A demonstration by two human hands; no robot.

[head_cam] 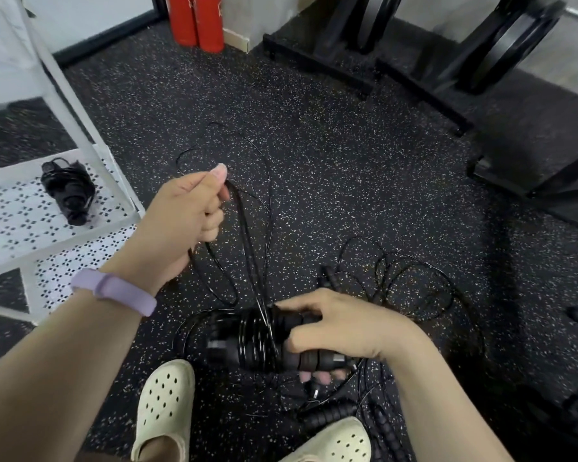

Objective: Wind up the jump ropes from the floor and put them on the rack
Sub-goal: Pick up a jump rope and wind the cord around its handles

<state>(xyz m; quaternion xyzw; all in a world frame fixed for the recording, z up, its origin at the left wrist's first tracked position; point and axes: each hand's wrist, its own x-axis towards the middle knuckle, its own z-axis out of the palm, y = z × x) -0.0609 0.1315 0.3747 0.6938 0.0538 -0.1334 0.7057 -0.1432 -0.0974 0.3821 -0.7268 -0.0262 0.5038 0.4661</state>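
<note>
My right hand (pixel 334 331) grips the two black handles of a jump rope (pixel 257 341), held together low in the middle, with several turns of thin black cord wound around them. My left hand (pixel 187 218) holds loops of that same cord (pixel 247 235) above and to the left. More loose black cord (pixel 411 281) and ribbed handles (pixel 331 415) lie on the speckled floor to the right and near my feet. One wound-up jump rope (pixel 69 191) rests on the white perforated rack shelf (pixel 10 225) at the left.
The white rack's leg (pixel 77 108) slants down at the left. Two red cylinders (pixel 197 21) stand at the back wall. Black weight plate stands (pixel 414 71) fill the back right. My cream clogs (pixel 164 405) are at the bottom.
</note>
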